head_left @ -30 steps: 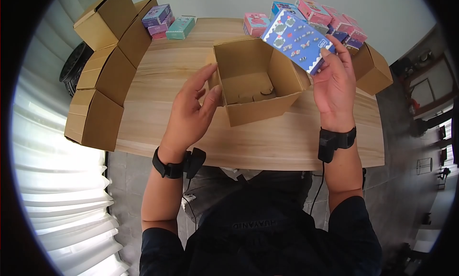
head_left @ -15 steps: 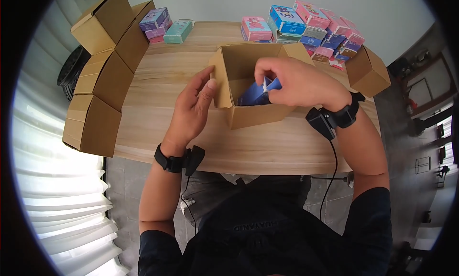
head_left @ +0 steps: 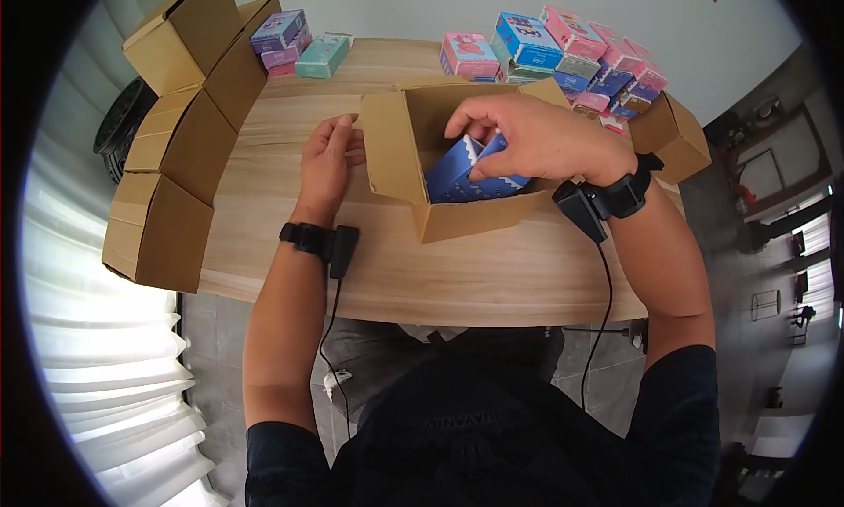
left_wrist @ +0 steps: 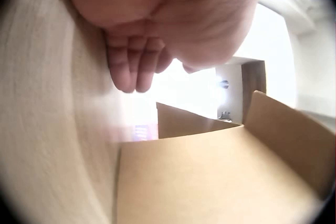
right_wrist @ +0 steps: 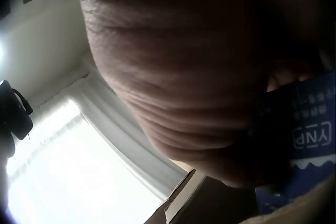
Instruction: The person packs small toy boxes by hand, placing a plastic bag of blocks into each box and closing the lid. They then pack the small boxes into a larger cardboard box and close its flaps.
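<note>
An open brown cardboard box stands mid-table with its flaps up. Inside it, tilted, is a blue printed box with a white scalloped edge. My right hand reaches over the carton's right side and grips the upper end of the blue box between thumb and fingers. White lettering on the blue box shows beside the palm in the right wrist view. To the left of the carton's left flap, my left hand is low at the tabletop, fingers extended and holding nothing.
Several brown cartons line the table's left edge. Small purple and green printed boxes sit at the back left. Pink, blue and purple boxes are stacked at the back right, beside another brown carton.
My right hand has brought the blue box from the carton's right side down into it. The left hand has left the carton's left side and moved left, down towards the tabletop.
</note>
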A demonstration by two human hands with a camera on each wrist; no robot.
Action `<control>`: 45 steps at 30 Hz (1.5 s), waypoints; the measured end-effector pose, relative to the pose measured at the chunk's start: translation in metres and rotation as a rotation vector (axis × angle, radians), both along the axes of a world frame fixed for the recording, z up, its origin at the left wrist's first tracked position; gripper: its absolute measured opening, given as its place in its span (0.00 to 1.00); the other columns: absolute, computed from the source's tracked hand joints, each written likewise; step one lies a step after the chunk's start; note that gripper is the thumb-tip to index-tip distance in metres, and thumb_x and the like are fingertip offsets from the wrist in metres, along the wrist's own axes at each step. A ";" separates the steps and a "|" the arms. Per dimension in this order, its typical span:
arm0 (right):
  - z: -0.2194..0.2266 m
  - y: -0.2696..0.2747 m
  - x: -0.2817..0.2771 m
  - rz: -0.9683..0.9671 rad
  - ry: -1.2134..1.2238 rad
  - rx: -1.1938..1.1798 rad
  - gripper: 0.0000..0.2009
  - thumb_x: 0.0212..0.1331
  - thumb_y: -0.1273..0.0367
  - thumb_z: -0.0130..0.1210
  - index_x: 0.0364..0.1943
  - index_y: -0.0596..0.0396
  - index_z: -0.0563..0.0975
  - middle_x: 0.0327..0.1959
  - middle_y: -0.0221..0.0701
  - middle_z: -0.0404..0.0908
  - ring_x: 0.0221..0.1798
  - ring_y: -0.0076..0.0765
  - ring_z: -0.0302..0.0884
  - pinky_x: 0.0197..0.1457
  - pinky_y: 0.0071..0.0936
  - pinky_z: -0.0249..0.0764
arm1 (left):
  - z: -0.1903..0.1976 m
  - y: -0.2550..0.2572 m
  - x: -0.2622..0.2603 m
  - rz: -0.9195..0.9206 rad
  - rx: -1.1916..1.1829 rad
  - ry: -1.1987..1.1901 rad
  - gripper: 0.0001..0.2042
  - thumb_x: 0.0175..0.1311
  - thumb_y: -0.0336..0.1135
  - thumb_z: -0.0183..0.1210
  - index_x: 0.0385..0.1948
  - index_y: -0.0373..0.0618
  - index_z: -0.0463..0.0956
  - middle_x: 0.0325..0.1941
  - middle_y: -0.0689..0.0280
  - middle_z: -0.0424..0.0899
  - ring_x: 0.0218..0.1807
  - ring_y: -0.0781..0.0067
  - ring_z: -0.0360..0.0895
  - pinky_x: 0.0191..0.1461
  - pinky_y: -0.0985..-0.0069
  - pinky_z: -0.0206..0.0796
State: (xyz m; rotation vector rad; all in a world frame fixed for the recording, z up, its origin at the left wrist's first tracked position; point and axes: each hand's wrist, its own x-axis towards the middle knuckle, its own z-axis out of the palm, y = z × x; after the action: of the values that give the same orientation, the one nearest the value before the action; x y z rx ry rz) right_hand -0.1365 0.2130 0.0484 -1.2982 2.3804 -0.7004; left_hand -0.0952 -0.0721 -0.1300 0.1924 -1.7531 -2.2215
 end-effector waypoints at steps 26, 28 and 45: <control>-0.006 -0.016 0.017 0.101 0.055 0.052 0.08 0.62 0.70 0.63 0.41 0.58 0.85 0.37 0.36 0.86 0.41 0.43 0.83 0.47 0.35 0.77 | -0.002 0.002 0.005 -0.051 -0.130 0.019 0.16 0.81 0.46 0.56 0.52 0.42 0.79 0.39 0.69 0.86 0.42 0.80 0.82 0.46 0.79 0.72; -0.011 -0.017 0.016 0.184 0.167 0.020 0.07 0.61 0.70 0.63 0.39 0.57 0.84 0.38 0.38 0.85 0.43 0.47 0.83 0.47 0.38 0.77 | -0.003 0.002 0.004 -0.060 -0.125 0.023 0.16 0.81 0.46 0.56 0.52 0.42 0.79 0.40 0.69 0.86 0.42 0.80 0.82 0.46 0.79 0.72; -0.003 -0.021 0.012 0.124 0.248 0.147 0.26 0.54 0.72 0.59 0.62 0.52 0.76 0.47 0.42 0.82 0.50 0.53 0.81 0.53 0.42 0.76 | 0.001 0.007 0.006 -0.052 -0.095 0.035 0.16 0.81 0.46 0.55 0.50 0.40 0.81 0.38 0.71 0.85 0.39 0.83 0.79 0.44 0.80 0.71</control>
State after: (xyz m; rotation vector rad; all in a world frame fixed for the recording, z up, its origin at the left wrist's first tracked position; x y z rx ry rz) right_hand -0.1248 0.1915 0.0455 -1.5279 2.4594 -0.3380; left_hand -0.0896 -0.0654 -0.1292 0.0867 -1.8597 -2.1572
